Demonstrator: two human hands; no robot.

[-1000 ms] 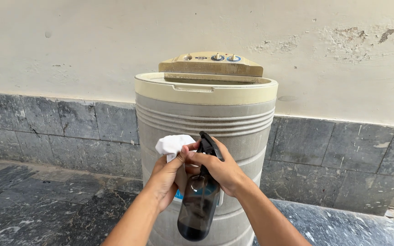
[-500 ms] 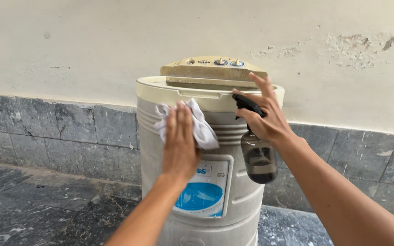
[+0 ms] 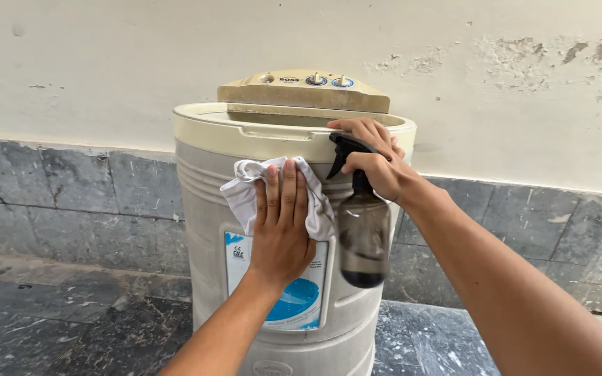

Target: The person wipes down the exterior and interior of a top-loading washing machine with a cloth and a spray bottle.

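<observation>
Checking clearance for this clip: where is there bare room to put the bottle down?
Bare floor lies left of the washer, up to the wall, and a strip right of it. The washer front is crowded: left hand on cloth, right hand with bottle.

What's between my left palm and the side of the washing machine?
In the head view, a white cloth lies between the left hand and the grey washing machine wall, pressed flat under the palm and fingers.
</observation>
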